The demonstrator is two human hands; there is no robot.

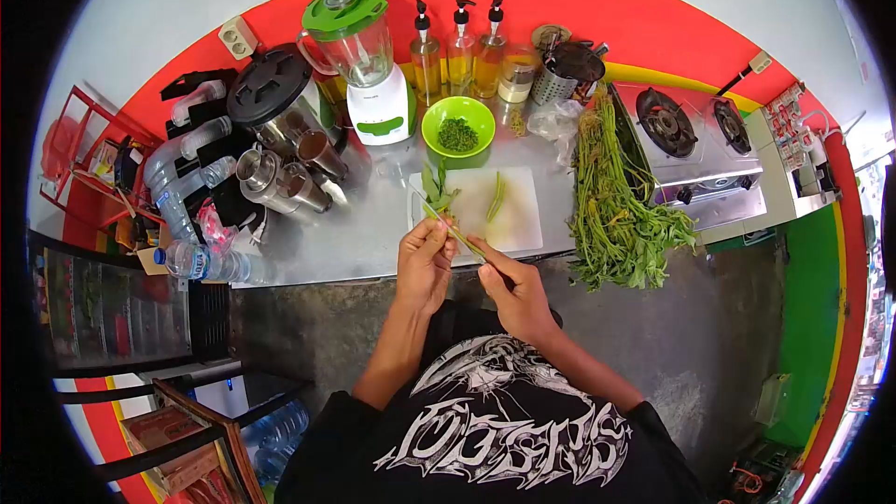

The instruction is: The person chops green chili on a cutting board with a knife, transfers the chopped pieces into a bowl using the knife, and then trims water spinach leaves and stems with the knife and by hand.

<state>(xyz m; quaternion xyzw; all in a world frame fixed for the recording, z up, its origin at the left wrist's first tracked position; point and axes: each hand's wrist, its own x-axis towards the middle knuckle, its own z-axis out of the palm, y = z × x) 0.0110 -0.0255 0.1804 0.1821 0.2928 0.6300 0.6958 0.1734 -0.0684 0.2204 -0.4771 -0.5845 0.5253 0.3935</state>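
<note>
My left hand (427,264) is closed on a green leafy stem (465,241), just in front of the white cutting board (525,210). My right hand (513,291) pinches the lower end of this stem between thumb and fingers. Beyond my left fingers, leaves (437,187) stick up over the board's left side. A thin pale strip (425,202) runs beside them; whether it is a blade or a stem, I cannot tell. A few cut green stems (496,196) lie on the board. Behind it, a lime green bowl (432,127) contains chopped greens (458,135).
A large bundle of leafy stalks (607,196) overhangs the counter's front edge at right, beside a gas stove (695,145). A blender (378,93) and pump bottles (460,56) line the back. Metal cups (280,182) and plastic bottles (210,263) crowd the left.
</note>
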